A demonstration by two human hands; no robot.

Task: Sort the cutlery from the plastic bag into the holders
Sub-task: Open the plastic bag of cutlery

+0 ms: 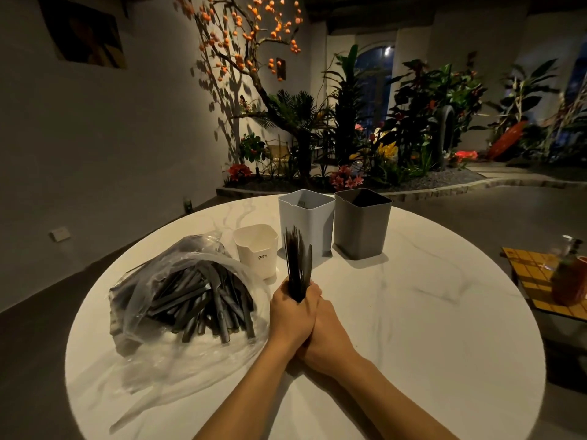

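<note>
A clear plastic bag (152, 312) full of black cutlery (203, 303) lies on the left of the round white table (428, 328). Both hands meet at the table's middle and grip one upright bundle of black cutlery (297, 258); my left hand (290, 315) wraps it from the left, my right hand (324, 335) from the right and partly under the left. Behind the bundle stand three holders: a small white one (257, 249), a taller light blue one (306, 217) with something dark inside, and a dark grey one (362, 223).
A low side table with a yellow grid top (533, 281) and a reddish bottle (568, 281) stands at the right, beside the round table. Indoor plants and a tree with orange fruit (247, 36) fill the background.
</note>
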